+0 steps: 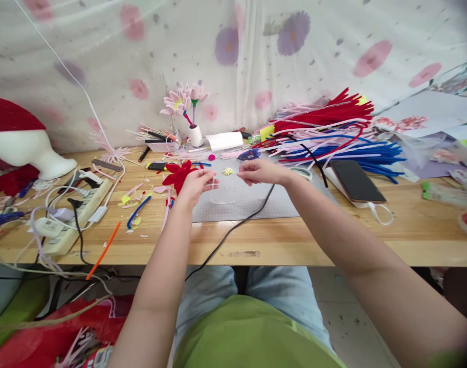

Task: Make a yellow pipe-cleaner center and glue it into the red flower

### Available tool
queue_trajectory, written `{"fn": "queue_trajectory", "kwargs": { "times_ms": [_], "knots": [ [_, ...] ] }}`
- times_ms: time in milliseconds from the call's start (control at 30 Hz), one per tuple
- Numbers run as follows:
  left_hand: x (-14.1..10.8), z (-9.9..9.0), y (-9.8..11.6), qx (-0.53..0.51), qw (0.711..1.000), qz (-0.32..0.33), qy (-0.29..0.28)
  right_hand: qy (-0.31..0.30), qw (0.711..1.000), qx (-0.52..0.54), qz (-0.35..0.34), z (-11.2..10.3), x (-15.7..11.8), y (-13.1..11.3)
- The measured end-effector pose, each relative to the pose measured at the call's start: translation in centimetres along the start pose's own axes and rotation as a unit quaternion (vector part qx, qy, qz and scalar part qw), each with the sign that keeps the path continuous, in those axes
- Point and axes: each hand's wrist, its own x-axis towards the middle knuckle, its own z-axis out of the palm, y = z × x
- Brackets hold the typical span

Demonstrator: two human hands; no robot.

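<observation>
My left hand [198,186] is over the left edge of the grey mat [248,208], its fingers drawn together. Right beside it, partly covered by it, is a red fuzzy flower [175,176]; whether the hand grips the flower is hidden. Faint clear strands show near the left fingertips. To the right, my right hand [252,171] is closed in a pinch, and anything in it is too small to name. Between the hands a small yellow tufted piece [228,171] rests on the mat. A blue glue gun [249,154] lies just behind my right hand.
Bundles of red, pink and blue pipe cleaners [325,128] are heaped at the back right, by a phone [358,180]. Pink flowers stand in a white vase [195,136]. A power strip [80,214] with tangled cables sits left. A black cable [233,228] crosses the front edge.
</observation>
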Motion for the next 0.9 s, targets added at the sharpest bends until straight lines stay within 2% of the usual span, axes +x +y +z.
{"fn": "queue_trajectory", "kwargs": {
  "times_ms": [67,167,267,400,500,633,700,767,833,900],
  "knots": [
    [0.1,1.1,0.1,0.032,0.998,-0.031,-0.047,-0.029,0.999,-0.029,-0.019,0.2,0.9,-0.7],
    [0.1,2.0,0.2,0.037,0.994,-0.061,-0.088,-0.03,0.997,-0.058,-0.038,0.5,1.9,-1.0],
    [0.2,2.4,0.0,-0.008,0.993,-0.058,-0.098,-0.001,0.995,-0.089,-0.048,0.7,2.5,-0.9],
    [0.2,2.8,-0.3,-0.045,0.991,-0.062,-0.106,0.058,0.973,-0.218,-0.041,0.8,2.8,-1.2],
    [0.2,2.8,-0.4,-0.03,0.991,-0.077,-0.106,0.063,0.956,-0.283,-0.036,0.8,2.8,-1.4],
    [0.1,2.3,-0.3,-0.004,0.986,-0.104,-0.13,0.071,0.949,-0.304,-0.039,1.0,2.6,-1.5],
    [0.0,2.1,-0.3,-0.009,0.983,-0.11,-0.15,0.092,0.954,-0.281,-0.04,1.3,2.5,-1.4],
    [-0.1,2.0,-0.4,-0.029,0.984,-0.097,-0.146,0.119,0.972,-0.202,-0.031,1.6,2.3,-0.9],
    [-0.2,2.1,-0.6,-0.049,0.988,-0.073,-0.125,0.148,0.987,-0.059,-0.004,2.1,2.2,-0.1],
    [-0.2,2.1,-1.0,-0.061,0.991,-0.057,-0.104,0.175,0.979,0.103,0.026,2.7,2.0,0.8]
  ]
}}
